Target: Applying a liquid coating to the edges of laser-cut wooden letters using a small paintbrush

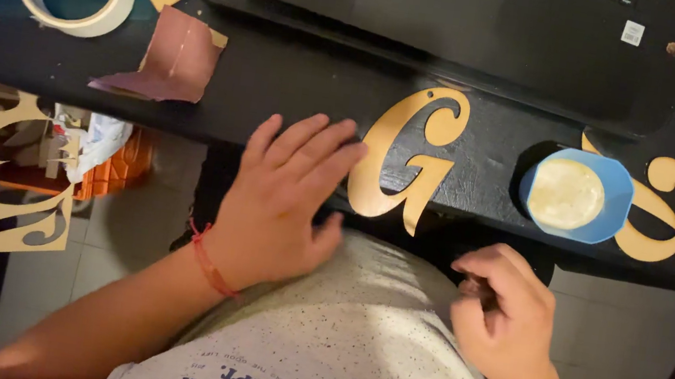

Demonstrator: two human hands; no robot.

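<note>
Nearest, my right hand [505,314] was curled shut around something small I couldn't make out; my left hand [283,199] lay flat and open, fingertips touching the gold letter cutout [406,160] at mid-frame on the black table [282,85]. It looked thin, stiff, light, probably best pinched by its stem, long axis running toward the top of the frame, tail overhanging the edge.

gold letter cutout [406,157], blue dish [617,202], black table [299,87]
</note>
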